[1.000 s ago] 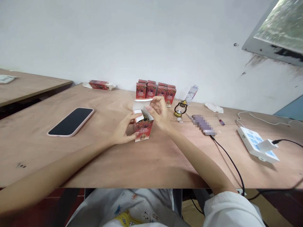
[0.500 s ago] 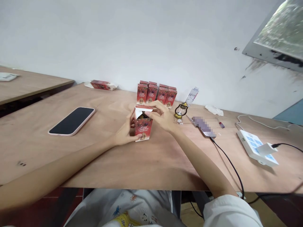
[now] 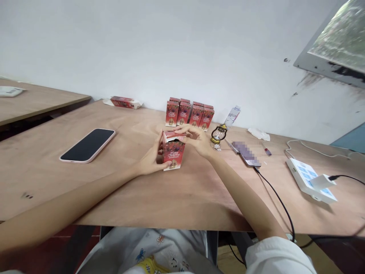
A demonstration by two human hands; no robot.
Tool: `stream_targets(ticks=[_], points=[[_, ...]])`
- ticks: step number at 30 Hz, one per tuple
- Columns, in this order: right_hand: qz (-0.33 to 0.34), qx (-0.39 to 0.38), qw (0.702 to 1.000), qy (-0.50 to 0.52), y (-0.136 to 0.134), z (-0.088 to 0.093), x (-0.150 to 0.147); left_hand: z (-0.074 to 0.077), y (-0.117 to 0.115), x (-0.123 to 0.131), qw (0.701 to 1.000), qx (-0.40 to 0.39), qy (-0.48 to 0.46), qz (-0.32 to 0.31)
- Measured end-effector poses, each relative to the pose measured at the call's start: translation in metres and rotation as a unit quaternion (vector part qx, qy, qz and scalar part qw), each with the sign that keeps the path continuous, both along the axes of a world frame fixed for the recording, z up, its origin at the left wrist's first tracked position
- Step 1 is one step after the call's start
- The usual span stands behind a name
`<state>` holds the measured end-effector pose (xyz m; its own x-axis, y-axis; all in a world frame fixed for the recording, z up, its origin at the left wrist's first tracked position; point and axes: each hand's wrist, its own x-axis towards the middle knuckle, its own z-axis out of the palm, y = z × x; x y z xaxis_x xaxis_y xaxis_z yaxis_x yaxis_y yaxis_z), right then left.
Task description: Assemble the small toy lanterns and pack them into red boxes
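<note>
Seen from the wearer's head, a red box with white and gold print stood upright on a wooden worktop, near the middle of the scene, between a person's two bare hands. The left hand was clamped on the box, its fingers around the left side and its thumb across the lower front. The right hand reached in from the right, its fingers curved over the lid and its thumb at the front edge; whether they pinched the lid or only pressed it could not be told.

Closing the box looked nearly done: the lid lay folded over the top, but a dark gap showed beneath its front edge, towards the right. Tucking that edge in seemed to be what was left. The contents could not be made out.

On the far side, by the wall, matching boxes stood upright in two rows, apparently closed. Left of them, another red box lay on its side with white flaps out. To their right were a small lantern and a clear bottle. A dark-screened phone lay well to the left; a second phone and a white power strip were on the right.
</note>
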<state>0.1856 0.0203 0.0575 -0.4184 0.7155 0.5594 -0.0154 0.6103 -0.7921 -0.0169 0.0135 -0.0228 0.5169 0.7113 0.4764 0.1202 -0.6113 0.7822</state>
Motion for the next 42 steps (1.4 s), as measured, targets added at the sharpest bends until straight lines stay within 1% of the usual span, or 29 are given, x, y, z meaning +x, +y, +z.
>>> stream_targets(ticks=[2, 6, 16, 22, 26, 29, 31, 32, 35, 37, 39, 41, 42], points=[[0.002, 0.026, 0.999, -0.023, -0.002, 0.000, 0.002, -0.001, 0.001, -0.001, 1.000, 0.010, 0.003, 0.003], [-0.018, 0.082, 0.995, -0.059, -0.005, 0.001, 0.004, -0.002, 0.000, -0.002, 0.999, 0.032, 0.015, 0.008], [-0.068, 0.164, 0.979, -0.104, -0.006, 0.007, 0.000, -0.001, 0.000, -0.001, 1.000, -0.011, -0.001, -0.002], [-0.118, 0.194, 0.967, -0.118, -0.009, 0.007, -0.003, -0.005, 0.004, -0.003, 1.000, -0.001, 0.009, 0.009], [-0.120, 0.230, 0.954, -0.151, -0.011, 0.008, -0.001, -0.006, 0.004, -0.003, 1.000, 0.010, 0.016, 0.014], [-0.122, 0.247, 0.945, -0.177, -0.011, 0.007, -0.001, -0.003, 0.002, -0.001, 1.000, 0.002, 0.009, 0.013], [-0.131, 0.252, 0.940, -0.188, -0.010, 0.000, -0.001, -0.001, 0.002, 0.000, 1.000, -0.022, -0.005, 0.018], [-0.138, 0.253, 0.938, -0.193, -0.008, -0.006, -0.002, 0.000, 0.004, 0.000, 0.999, -0.039, -0.015, 0.026], [-0.167, 0.238, 0.932, -0.215, 0.000, -0.034, -0.003, 0.003, 0.015, -0.005, 0.993, -0.083, -0.043, 0.068], [-0.192, 0.200, 0.932, -0.235, 0.007, -0.056, -0.002, 0.005, 0.027, -0.013, 0.987, -0.094, -0.055, 0.114], [-0.193, 0.148, 0.933, -0.266, 0.013, -0.073, 0.001, 0.005, 0.039, -0.022, 0.979, -0.103, -0.068, 0.162], [-0.198, 0.111, 0.938, -0.262, 0.018, -0.083, 0.003, 0.005, 0.048, -0.030, 0.975, -0.105, -0.071, 0.181], [-0.196, 0.102, 0.943, -0.249, 0.019, -0.085, 0.004, 0.004, 0.050, -0.033, 0.978, -0.100, -0.066, 0.173]])
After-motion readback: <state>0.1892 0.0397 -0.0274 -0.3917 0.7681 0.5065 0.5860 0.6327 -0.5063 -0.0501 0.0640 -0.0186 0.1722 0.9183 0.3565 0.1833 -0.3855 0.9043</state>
